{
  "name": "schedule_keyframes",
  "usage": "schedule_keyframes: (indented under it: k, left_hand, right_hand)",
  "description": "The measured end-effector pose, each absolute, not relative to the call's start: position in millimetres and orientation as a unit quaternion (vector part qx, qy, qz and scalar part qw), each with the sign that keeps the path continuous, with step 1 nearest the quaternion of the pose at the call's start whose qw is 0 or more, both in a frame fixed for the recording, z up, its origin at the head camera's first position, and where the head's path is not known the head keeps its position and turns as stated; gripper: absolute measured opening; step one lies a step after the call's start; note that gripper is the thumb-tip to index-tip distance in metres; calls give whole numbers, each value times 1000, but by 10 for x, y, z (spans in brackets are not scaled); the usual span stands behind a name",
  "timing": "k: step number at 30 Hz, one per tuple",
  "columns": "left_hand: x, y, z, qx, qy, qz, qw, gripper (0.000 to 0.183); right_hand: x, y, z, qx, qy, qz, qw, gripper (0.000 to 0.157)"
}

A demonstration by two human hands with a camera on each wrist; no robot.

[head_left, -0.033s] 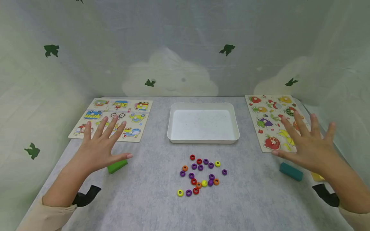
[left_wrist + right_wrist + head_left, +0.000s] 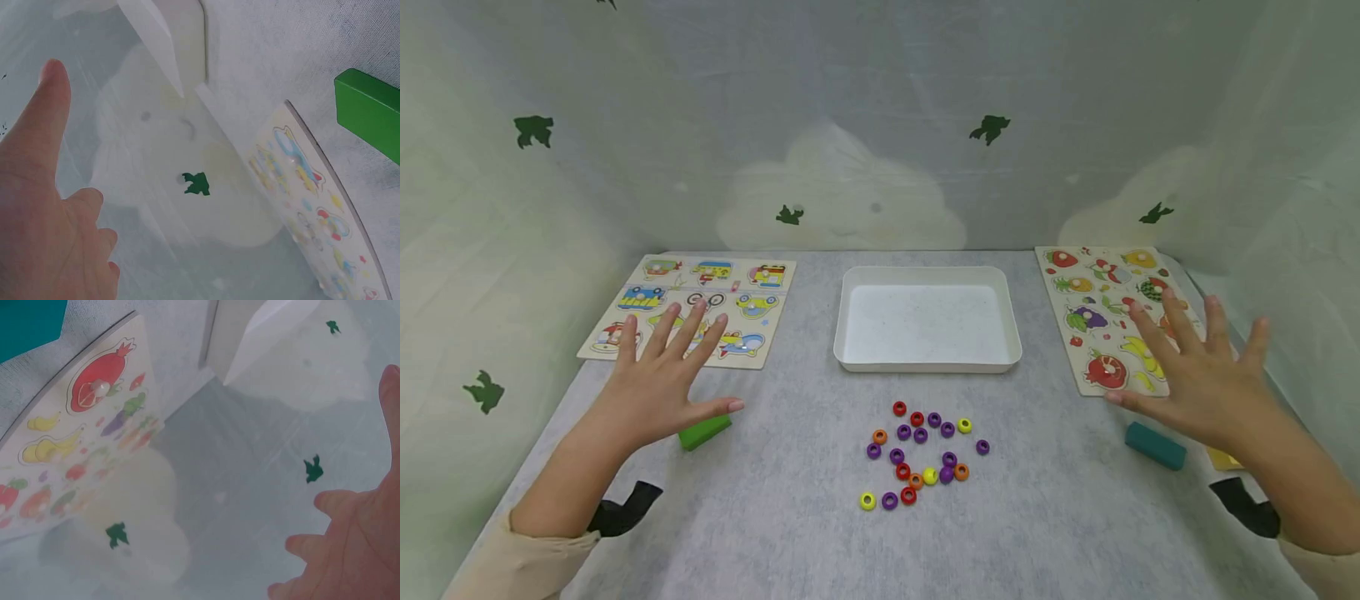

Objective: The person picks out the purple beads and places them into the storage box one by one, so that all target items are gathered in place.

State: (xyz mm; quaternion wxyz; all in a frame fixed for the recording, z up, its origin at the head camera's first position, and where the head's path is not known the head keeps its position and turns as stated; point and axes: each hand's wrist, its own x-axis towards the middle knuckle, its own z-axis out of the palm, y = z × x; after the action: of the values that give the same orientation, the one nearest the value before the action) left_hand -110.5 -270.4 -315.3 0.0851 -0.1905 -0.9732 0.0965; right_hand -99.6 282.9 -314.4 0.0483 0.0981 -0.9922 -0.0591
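Observation:
My left hand is held out with its fingers spread, holding nothing. In the head view it overlaps the vehicle puzzle board and part of a green block. On the other side, my right hand has its fingers spread too and nothing in its grasp. It overlaps the fruit puzzle board, with a teal block just below its thumb. Between the hands, several loose beads, among them a purple bead and a yellow bead, lie scattered on the table.
A shallow white tray stands behind the beads at the middle of the table. A yellow block shows partly beside the right forearm. Pale cloth with green bird shapes hangs around the back and sides.

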Motion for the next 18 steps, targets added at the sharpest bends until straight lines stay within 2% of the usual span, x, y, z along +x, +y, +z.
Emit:
schedule_keyframes:
  k: [18]
  left_hand:
    - [-1117, -2722, -3154, -195, -972, 99, 83, 96]
  right_hand:
    - [-980, 2808, -3149, 109, -991, -50, 57, 101]
